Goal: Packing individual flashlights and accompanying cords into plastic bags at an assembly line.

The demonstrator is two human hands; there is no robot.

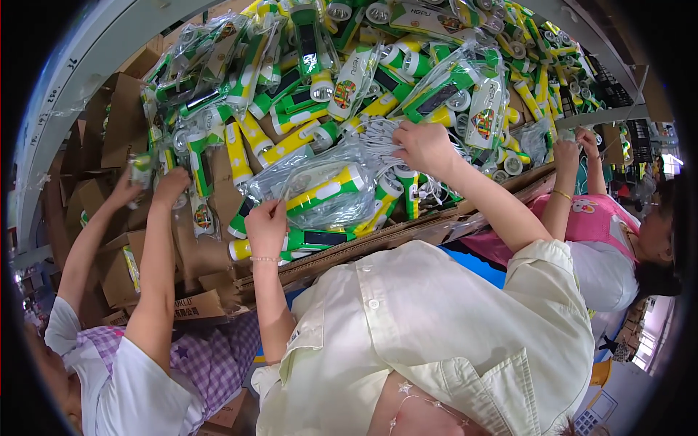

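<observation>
My left hand pinches the edge of a clear plastic bag near the table's front edge. Inside or under that film lies a green, yellow and white flashlight; the creases hide which. Farther right, my right hand is closed at a bundle of thin white cables, its fingertips on the strands. How many strands it grips cannot be made out. Just beyond the cables is a bagged flashlight with a dark panel, and a white flashlight with a printed picture lies to their left.
A large heap of flashlights spreads over the table. Cardboard edging runs along its front. At left, a co-worker's hands work beside open cartons; another co-worker's hands are raised at right. Black crates stand far right.
</observation>
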